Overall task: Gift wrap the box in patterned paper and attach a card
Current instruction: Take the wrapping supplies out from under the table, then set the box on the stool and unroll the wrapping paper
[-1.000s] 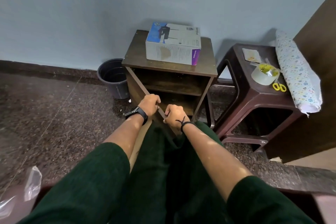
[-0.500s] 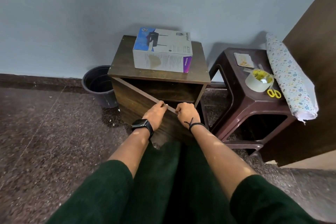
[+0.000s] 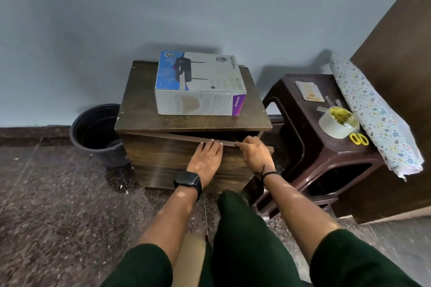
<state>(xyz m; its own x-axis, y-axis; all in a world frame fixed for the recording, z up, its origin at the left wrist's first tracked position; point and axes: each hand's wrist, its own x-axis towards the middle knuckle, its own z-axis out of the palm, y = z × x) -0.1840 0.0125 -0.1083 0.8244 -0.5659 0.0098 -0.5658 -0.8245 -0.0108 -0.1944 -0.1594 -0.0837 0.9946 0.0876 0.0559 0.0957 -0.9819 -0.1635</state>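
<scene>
A white and blue router box [image 3: 198,84] lies on top of a small wooden cabinet [image 3: 193,123]. The cabinet's door [image 3: 168,161] stands nearly closed. My left hand [image 3: 206,155] presses flat against the door's front, fingers straight. My right hand [image 3: 254,154] grips the door's top edge with curled fingers. On a dark plastic stool [image 3: 326,161] to the right lie a roll of patterned wrapping paper [image 3: 370,114], a roll of clear tape [image 3: 338,122], yellow scissors [image 3: 359,138] and a small card [image 3: 309,91].
A black bucket [image 3: 98,133] stands on the floor left of the cabinet, against the pale wall. A tall brown wooden panel [image 3: 401,77] rises at the far right behind the stool. The floor is dark speckled stone. My legs in dark green fill the bottom.
The cabinet door has swung from wide open to almost closed under both hands. My left hand went from gripping the edge to pressing flat.
</scene>
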